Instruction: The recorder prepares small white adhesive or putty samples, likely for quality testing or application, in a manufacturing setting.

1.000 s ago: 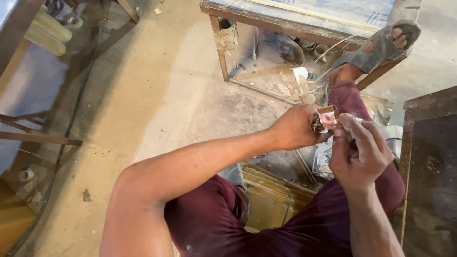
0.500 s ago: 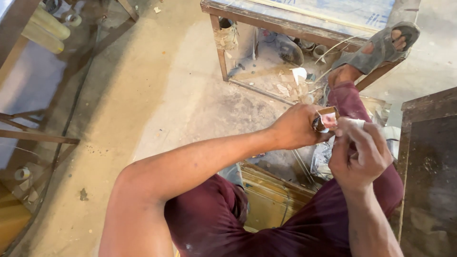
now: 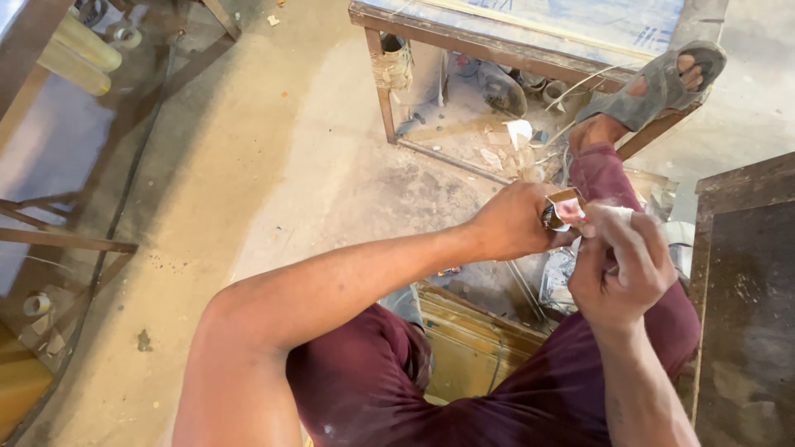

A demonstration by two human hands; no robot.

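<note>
The left hand point(image 3: 513, 222) still pinches a small shiny metal piece point(image 3: 561, 212) above the lap. The right hand point(image 3: 617, 265), closed on what may be a pale cloth point(image 3: 617, 213), has pressed closer against it, seemingly rubbing.

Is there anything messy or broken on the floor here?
Yes. Under the metal-framed table, torn scraps of paper and loose wires lie scattered on the dusty floor, like litter. The left hand and right hand hold a small shiny piece between them; I cannot tell whether it is damaged.
</note>
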